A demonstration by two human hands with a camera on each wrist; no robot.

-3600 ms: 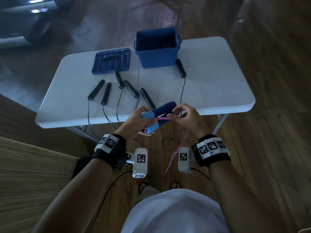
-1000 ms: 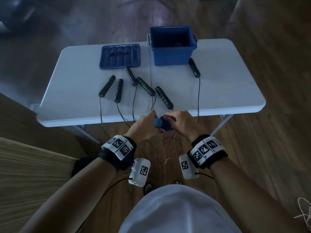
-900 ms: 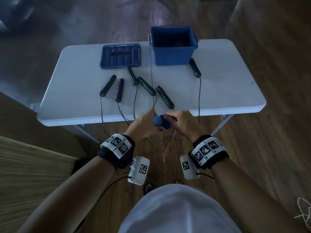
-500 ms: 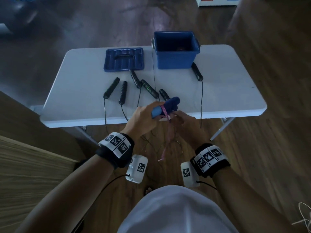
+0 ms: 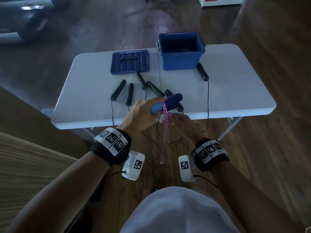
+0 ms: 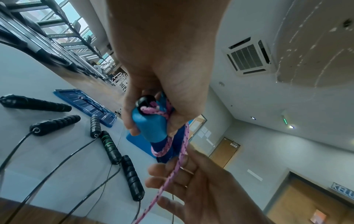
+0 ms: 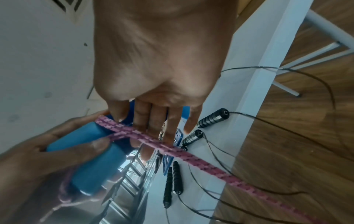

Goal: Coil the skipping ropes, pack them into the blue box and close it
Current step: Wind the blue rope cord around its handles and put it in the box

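The white table (image 5: 235, 101) carries the blue box (image 5: 181, 59), open, at its far edge. The box lid (image 5: 130, 62) lies flat on the table just left of the box. Six black rope handles (image 5: 128, 94) lie on the table between the box and the near edge; their thin cords hang over that edge. At the near edge, the left hand (image 5: 141, 113) grips the blue handles (image 6: 151, 127). The pink rope (image 5: 165, 125) is wound round them and runs down across the straight, relaxed fingers of the right hand (image 5: 181, 121).
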